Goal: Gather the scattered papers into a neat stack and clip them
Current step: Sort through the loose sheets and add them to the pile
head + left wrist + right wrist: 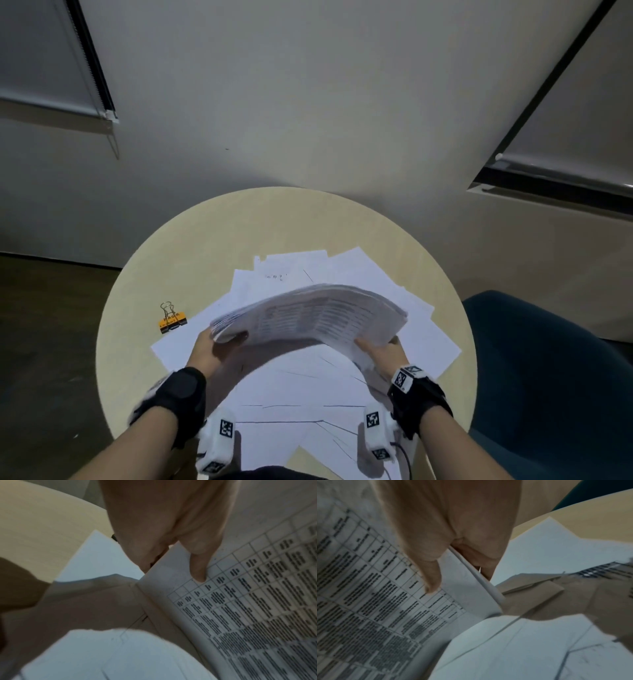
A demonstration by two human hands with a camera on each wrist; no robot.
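On round pale-wood table (191, 246): loose white paper sheets (298, 387), many, overlapping at odd angles, spread over most of the near half.

Above these, held clear of the table: thick bowed bundle of printed white pages (315, 317), table of text on the top sheet, edges uneven and fanned at both ends.

Left hand (209, 346): thumb on top, fingers curled beneath, clamped on the bundle's left end. Right hand (380, 351): same grip on the right end.

Orange-and-black binder clip (172, 320): on bare wood just left of the sheets, wire handles up, unused.

Risk, judged: bowed pages may slide or spill from the fanned ends, since only pinching at two ends holds them; sheets underneath may be dragged off the near rim.
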